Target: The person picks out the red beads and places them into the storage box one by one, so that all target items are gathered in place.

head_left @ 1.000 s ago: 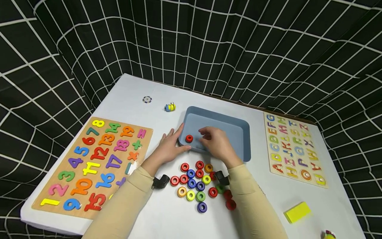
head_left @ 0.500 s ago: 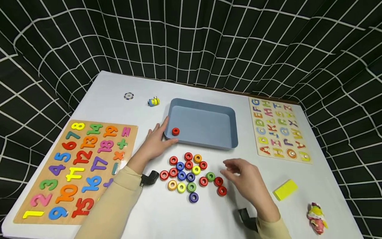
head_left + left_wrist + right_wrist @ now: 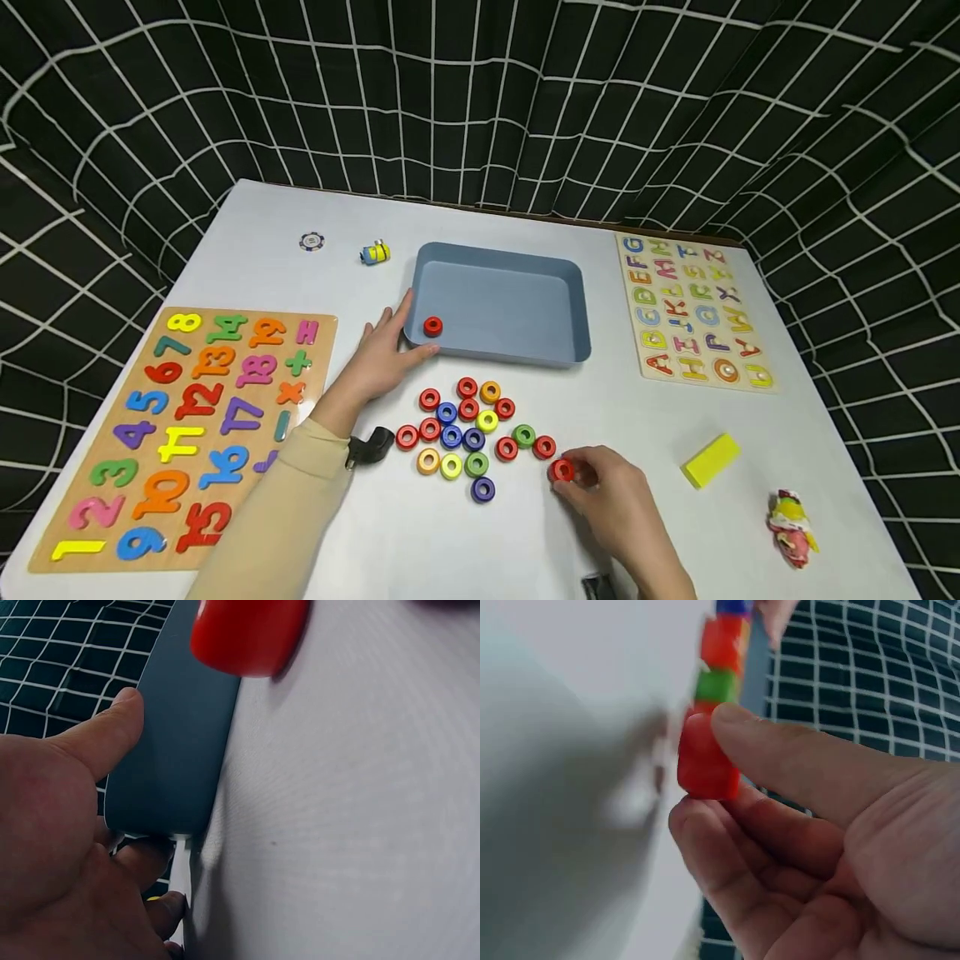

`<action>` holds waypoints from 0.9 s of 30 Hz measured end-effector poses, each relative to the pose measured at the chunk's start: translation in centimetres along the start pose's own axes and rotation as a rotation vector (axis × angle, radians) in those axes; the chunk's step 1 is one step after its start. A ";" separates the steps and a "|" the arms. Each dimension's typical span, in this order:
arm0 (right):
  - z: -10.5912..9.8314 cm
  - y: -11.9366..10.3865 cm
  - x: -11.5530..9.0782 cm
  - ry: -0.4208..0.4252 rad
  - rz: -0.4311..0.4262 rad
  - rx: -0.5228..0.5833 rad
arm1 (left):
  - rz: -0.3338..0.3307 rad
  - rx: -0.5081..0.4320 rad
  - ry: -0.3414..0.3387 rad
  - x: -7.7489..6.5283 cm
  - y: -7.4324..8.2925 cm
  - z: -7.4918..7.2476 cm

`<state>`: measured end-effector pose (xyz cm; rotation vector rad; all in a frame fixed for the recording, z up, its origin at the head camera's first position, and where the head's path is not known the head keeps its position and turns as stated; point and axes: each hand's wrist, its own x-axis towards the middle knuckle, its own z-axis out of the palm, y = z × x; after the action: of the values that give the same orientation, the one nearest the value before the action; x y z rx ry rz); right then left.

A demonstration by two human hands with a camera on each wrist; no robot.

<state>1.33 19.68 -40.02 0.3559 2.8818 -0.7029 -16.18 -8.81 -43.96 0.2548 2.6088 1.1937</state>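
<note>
My left hand rests at the front left corner of a blue-grey tray, its fingers stretched along the left side and its thumb on the front rim. In the left wrist view the thumb lies against the tray wall. One red ring sits inside the tray, near that corner. My right hand pinches another red ring between thumb and fingers, at the right end of a loose group of rings. Up close, the right thumb presses on this red ring.
Several coloured rings, among them a green ring and a purple ring, lie in front of the tray. A number board is at left, a letter board at right. A yellow block and small figurine lie front right.
My right hand has left the tray, swung right and forward toward me, and come down on the red ring at the group's right end. My left hand stays at the tray corner; the view shifted.
</note>
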 end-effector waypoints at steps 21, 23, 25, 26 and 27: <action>0.9 -11.9 15.1 -0.058 -0.492 -0.015 | -0.028 -0.004 0.008 -0.2 0.4 0.6; 1.1 -12.3 15.4 -0.089 -0.510 -0.030 | -0.029 0.005 0.016 -0.2 0.4 0.5; 1.4 -12.7 15.7 -0.122 -0.518 -0.033 | -0.033 0.012 0.022 -0.2 0.3 0.4; 1.5 -12.8 15.8 -0.133 -0.523 -0.034 | -0.036 0.014 0.024 -0.2 0.2 0.3; 1.6 -12.9 15.9 -0.141 -0.526 -0.031 | -0.041 0.014 0.025 -0.2 0.2 0.1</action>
<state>-17.19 10.90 -39.13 -0.4572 2.8536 -0.7160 -15.91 -8.68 -43.88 0.1887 2.6316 1.1731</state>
